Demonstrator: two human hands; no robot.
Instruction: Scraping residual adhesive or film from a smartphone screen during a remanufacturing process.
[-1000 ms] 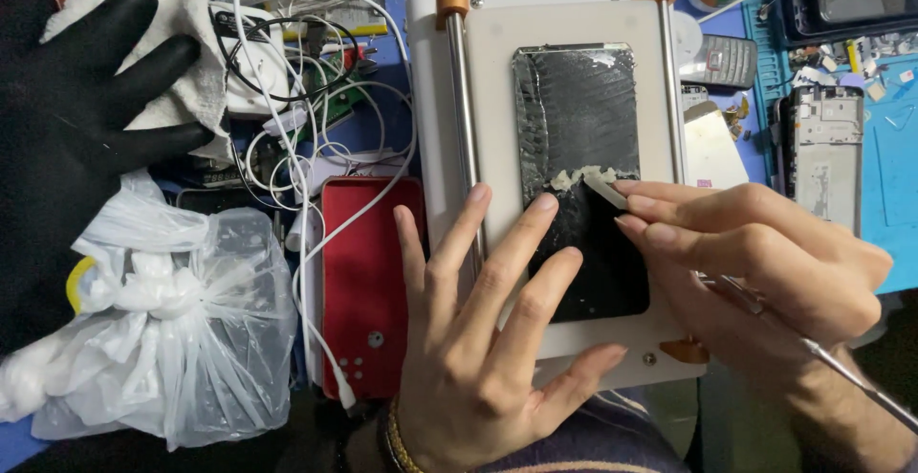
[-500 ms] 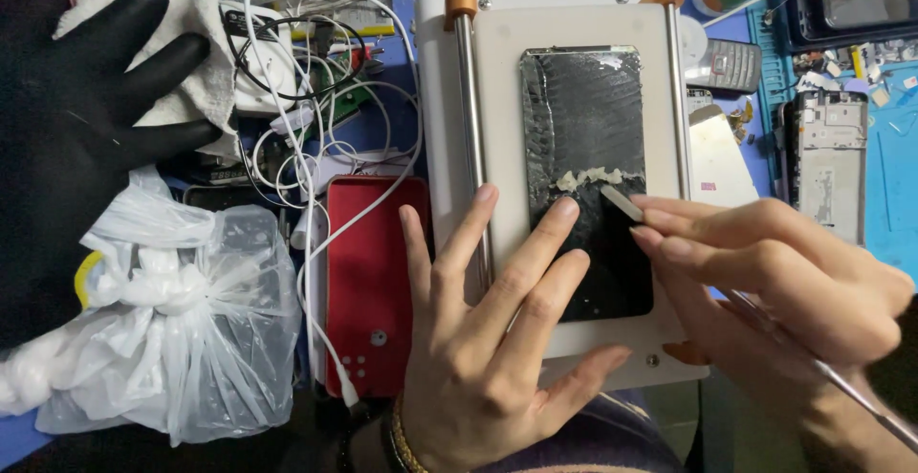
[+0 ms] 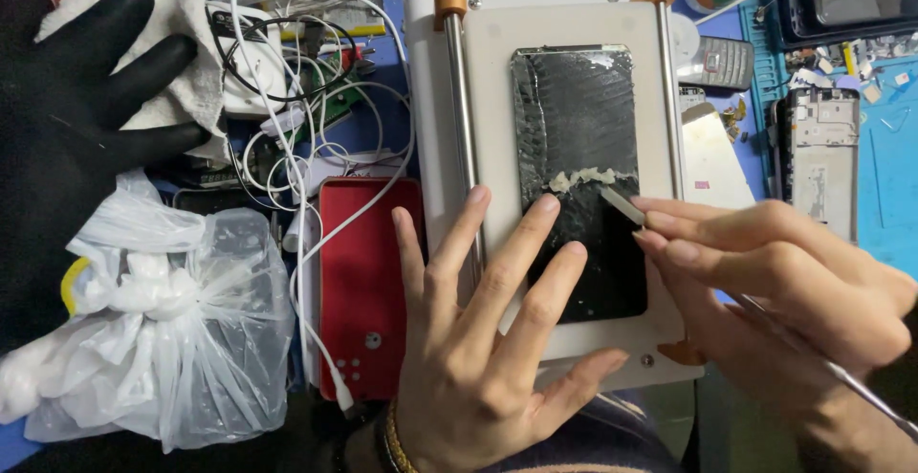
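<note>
One red case point(image 3: 368, 282) on the bench, left of one white plate point(image 3: 555, 148) carrying one black phone screen point(image 3: 579, 176), glossy, streaked with pale glue residue. Left hand point(image 3: 488, 339): one, spread flat, fingertips pressing the screen's lower part. Right hand point(image 3: 775, 282): one, fingers pinched around a small white scraper point(image 3: 622, 205) touching the residue line.

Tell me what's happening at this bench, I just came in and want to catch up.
A person is scraping a dark phone screen panel that lies on a white plate machine. The left hand presses flat on the panel's lower part, while the right hand pinches a small pale scraper at a ridge of whitish residue. Above the ridge the panel looks rough; below it looks clean. A red device and tangled white cables lie alongside.
</note>
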